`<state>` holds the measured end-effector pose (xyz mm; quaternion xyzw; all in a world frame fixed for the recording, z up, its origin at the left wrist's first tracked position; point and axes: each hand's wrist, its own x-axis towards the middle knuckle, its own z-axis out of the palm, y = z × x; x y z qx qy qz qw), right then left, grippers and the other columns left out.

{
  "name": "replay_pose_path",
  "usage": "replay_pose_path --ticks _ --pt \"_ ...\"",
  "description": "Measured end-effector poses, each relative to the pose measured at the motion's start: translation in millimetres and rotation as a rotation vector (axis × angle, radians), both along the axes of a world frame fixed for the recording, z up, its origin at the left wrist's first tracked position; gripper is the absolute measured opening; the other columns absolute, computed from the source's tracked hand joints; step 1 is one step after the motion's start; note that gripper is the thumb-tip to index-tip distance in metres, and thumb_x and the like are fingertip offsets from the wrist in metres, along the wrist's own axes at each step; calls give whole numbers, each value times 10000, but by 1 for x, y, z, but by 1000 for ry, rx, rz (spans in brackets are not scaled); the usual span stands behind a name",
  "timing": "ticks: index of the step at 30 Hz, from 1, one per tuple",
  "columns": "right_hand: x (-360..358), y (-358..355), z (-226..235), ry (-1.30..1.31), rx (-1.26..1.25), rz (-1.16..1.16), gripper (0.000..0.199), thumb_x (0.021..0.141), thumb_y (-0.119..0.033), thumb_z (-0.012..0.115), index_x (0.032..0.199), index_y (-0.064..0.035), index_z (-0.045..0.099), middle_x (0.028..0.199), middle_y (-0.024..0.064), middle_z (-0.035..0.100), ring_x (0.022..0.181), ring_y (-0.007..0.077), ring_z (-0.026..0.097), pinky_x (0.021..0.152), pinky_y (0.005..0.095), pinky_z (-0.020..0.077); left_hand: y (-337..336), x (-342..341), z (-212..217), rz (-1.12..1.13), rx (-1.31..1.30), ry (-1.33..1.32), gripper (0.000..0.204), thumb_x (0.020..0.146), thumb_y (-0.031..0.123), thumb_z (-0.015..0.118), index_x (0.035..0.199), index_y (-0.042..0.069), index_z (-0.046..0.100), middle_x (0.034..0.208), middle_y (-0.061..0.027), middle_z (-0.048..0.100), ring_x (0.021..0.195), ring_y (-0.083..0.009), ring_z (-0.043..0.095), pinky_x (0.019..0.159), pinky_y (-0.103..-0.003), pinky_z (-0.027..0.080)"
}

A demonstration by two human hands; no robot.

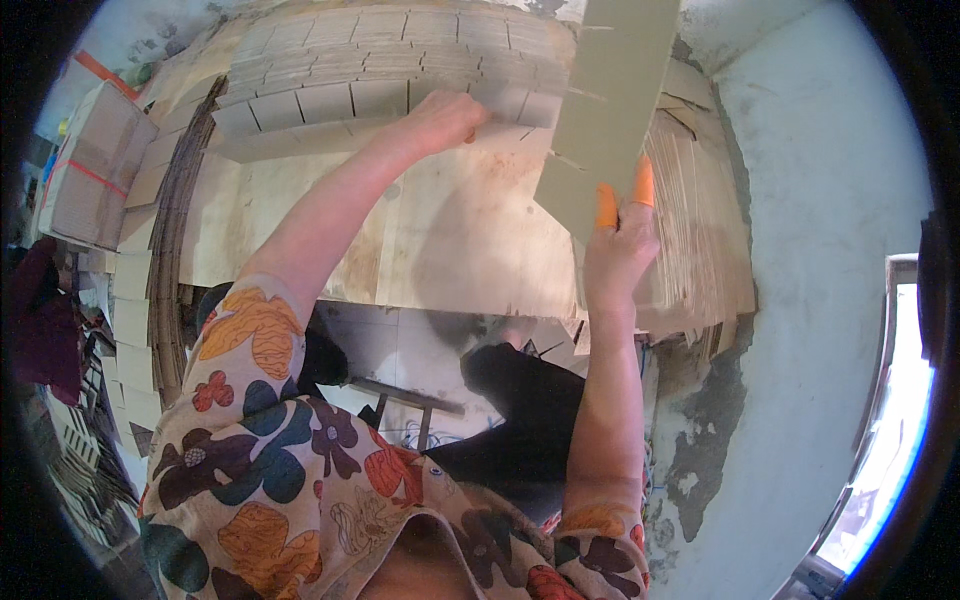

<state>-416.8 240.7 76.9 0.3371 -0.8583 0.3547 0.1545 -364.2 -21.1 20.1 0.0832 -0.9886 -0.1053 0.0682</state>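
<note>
A long grey-beige slotted cardboard strip [608,110] stands up from my right hand [622,245]. Orange finger covers [645,182] sit on the fingers that grip its lower end. Short slots run in from the strip's left edge. My left hand [445,120] is closed at the front of a row of slotted cardboard pieces [320,105] on the table; what its fingers hold, if anything, is hidden. A blurred patch lies just right of that hand. The wooden table top [290,225] spreads below both hands.
On the right, a stack of cardboard sheets [690,220] leans by the stained wall [800,200]. Dark-edged cardboard piles [175,230] line the left side, beside a strapped carton [95,165]. A person in dark red clothing [45,330] is at far left.
</note>
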Motion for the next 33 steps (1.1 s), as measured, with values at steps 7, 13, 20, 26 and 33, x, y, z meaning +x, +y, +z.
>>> replay_pose_path --ticks 7,13,20,26,33 --pt "7 -3 5 -8 86 -1 527 886 -132 572 1366 -105 356 699 169 613 581 295 615 517 391 486 30 6 15 -48 -77 6 51 703 34 570 718 24 618 731 -186 610 735 -356 614 618 -454 476" --pt "4 1 7 48 -13 45 512 867 -116 587 1340 -100 393 714 187 613 611 339 612 519 400 486 33 26 9 -64 -134 166 39 694 28 579 705 23 616 713 -194 607 741 -355 619 632 -454 479" --pt "8 -1 2 50 62 88 538 860 -83 582 1353 -101 365 707 180 603 581 335 599 491 402 477 57 30 35 -37 -142 -38 91 714 16 540 697 50 622 738 -144 615 783 -311 617 627 -438 459" --pt "7 -4 -6 91 115 153 510 856 -95 580 1312 -14 367 697 181 596 576 345 599 485 416 484 80 35 50 -186 -107 42 70 677 26 570 729 26 617 677 -154 606 706 -327 616 598 -457 470" --pt "8 -12 -30 24 272 228 439 831 -37 529 1231 65 381 791 251 588 663 377 614 547 443 501 89 53 47 -216 -113 170 89 681 51 584 758 11 605 704 -145 607 738 -317 606 648 -451 466"
